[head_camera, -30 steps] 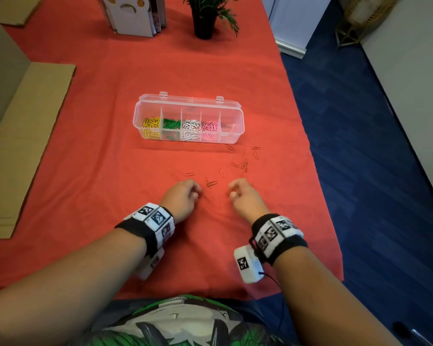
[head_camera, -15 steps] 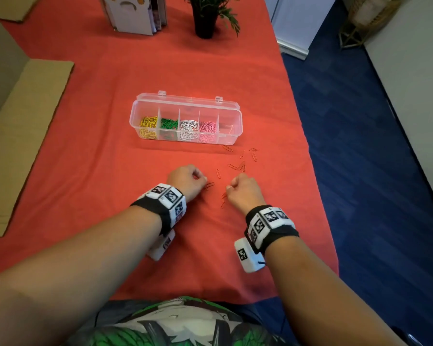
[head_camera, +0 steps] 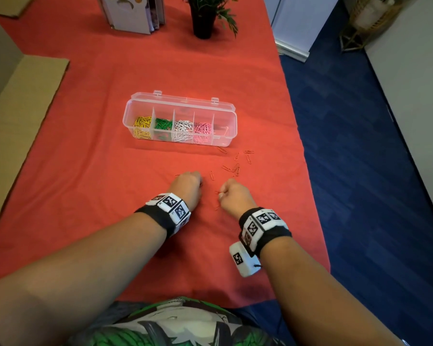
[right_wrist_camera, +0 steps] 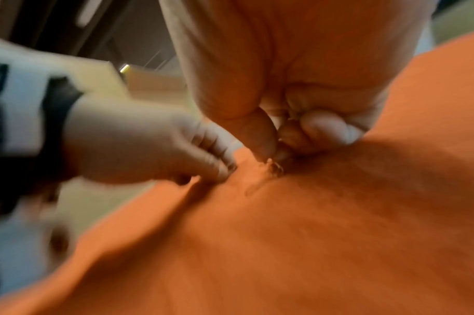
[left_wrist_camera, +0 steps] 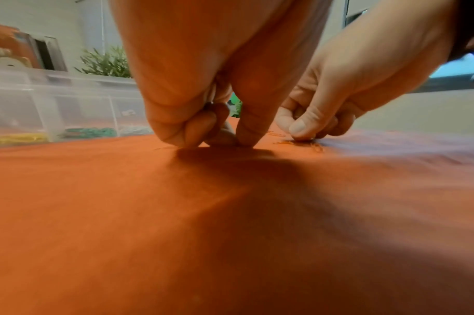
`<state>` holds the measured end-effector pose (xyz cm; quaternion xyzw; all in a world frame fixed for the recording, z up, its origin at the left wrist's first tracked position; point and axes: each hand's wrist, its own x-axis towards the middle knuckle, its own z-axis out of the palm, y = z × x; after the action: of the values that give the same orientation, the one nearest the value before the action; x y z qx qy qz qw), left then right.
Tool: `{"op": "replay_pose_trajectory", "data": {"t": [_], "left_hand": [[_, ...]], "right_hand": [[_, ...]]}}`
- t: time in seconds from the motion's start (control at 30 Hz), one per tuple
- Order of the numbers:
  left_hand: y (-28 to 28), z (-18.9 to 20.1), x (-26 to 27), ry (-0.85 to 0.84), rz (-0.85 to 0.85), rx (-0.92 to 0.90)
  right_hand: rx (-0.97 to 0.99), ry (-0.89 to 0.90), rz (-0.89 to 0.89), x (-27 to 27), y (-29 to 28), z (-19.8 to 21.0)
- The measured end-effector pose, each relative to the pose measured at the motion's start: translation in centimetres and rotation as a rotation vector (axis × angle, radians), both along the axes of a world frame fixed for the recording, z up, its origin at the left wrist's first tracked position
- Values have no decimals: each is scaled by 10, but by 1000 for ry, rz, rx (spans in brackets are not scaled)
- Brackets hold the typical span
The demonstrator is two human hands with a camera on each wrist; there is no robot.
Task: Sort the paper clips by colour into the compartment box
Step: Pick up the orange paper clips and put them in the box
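A clear compartment box (head_camera: 231,126) lies open on the red cloth, with yellow, green, white and pink clips each in their own compartment. Its rightmost compartment holds a few red clips. Several loose red paper clips (head_camera: 236,167) lie scattered in front of its right end. My left hand (head_camera: 198,180) (left_wrist_camera: 230,141) has its fingers curled and its tips pinched together at the cloth, apparently on a red clip that is mostly hidden. My right hand (head_camera: 221,193) (right_wrist_camera: 273,158) pinches a few red clips (right_wrist_camera: 275,168) just above the cloth. The hands are a short distance apart.
A potted plant (head_camera: 205,18) and a white file holder (head_camera: 133,13) stand at the far edge. Flat cardboard (head_camera: 18,126) lies along the left. The table's right edge (head_camera: 308,171) drops to blue carpet close to the loose clips.
Both hands have moved forward, away from me, toward the scattered clips. The clips that lay between the hands are now at the right hand's fingertips.
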<state>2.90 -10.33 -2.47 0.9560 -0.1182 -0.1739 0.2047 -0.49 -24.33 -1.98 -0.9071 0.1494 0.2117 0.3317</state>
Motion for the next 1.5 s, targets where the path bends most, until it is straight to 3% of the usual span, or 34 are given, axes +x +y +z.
{"op": "replay_pose_trajectory", "data": {"t": [0.07,0.13,0.23,0.3,0.37,0.47,0.53,0.63,0.87,1.1,1.3,1.5], "left_hand": [[4,2,1,56,97,-93],[9,8,2,167,266,-262],[17,20,4,522,658,-732],[23,30,3,698,834,-970],[26,34,4,745,870,-1017],[24,28,5,609,793,-851],[20,18,3,362,534,-498],[13,8,-3,34,208,-118],[4,-2,-6,-81,-39,18],[6,-7,-8,-16,-89,108],[9,-6,-17,-73,-93,115],[12,-2,-20,-18,-108,200]], "right_hand": [[193,53,-127,4,-7,4],[527,98,-358,4,-12,10],[929,127,-593,0,-18,23],[909,121,-562,-2,-20,22],[592,98,-363,-1,-18,17],[-4,11,53,-6,-8,9],[-285,-51,228,-15,-2,4],[-407,-165,295,-24,10,3],[-468,-202,394,-30,18,2],[-324,-181,347,-31,8,-3],[189,28,-63,-15,-11,-2],[398,157,-298,-12,-15,13]]}}
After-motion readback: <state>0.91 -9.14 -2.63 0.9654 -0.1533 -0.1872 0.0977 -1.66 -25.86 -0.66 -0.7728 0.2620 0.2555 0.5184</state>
